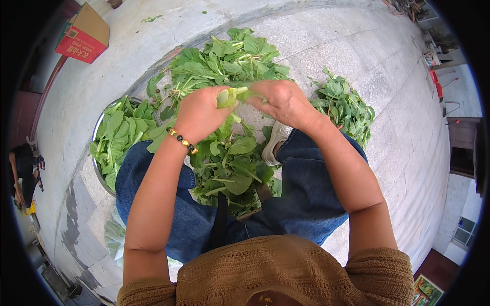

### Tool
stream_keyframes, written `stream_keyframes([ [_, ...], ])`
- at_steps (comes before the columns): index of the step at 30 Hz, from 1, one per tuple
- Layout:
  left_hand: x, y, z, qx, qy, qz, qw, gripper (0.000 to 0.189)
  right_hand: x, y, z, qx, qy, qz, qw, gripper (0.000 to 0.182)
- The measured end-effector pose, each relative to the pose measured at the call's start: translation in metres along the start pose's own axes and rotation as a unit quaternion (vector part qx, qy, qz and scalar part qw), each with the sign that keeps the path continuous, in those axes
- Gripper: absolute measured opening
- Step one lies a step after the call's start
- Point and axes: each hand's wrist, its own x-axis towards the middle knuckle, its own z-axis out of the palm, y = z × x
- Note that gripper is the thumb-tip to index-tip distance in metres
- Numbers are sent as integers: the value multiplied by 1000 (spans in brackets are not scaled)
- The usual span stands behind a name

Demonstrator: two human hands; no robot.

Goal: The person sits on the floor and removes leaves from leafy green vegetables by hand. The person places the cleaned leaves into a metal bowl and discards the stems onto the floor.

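Observation:
My left hand (203,111), with a bead bracelet at the wrist, is closed around pale stems of a leafy green vegetable (231,96). Close to its right, my right hand (281,100) pinches a blurred green leaf at the stem end. Beyond both hands lies a large heap of leafy greens (229,61) on the floor. More loose greens (237,168) are piled between my legs. A round metal basin (95,130) full of leaves stands to the left, partly hidden by my knee.
At the right lies another pile of greens (340,103). A clear plastic bag (115,233) is by my left leg. A cardboard box (86,34) stands at the upper left. Another person (23,172) is at the far left edge. My shoe (277,141) is beside the middle pile.

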Motion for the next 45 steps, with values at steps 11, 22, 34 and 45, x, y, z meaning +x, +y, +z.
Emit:
stream_keyframes([
  [11, 5, -7, 5, -428, -37, -68, 901, 20, 3, -17, 12, 400, 98, 171, 895, 21],
  [22, 4, -14, -1, -654, -237, 8, 718, 27, 1, -22, -4, 878, -37, 150, 453, 22],
  [34, 3, -30, -59, -380, 174, -63, 907, 26, -11, -14, 0, 89, -267, 203, 938, 55],
  [45, -67, -143, -173, 398, 366, -34, 841, 29, -4, -19, 9, -12, -236, 132, 963, 31],
])
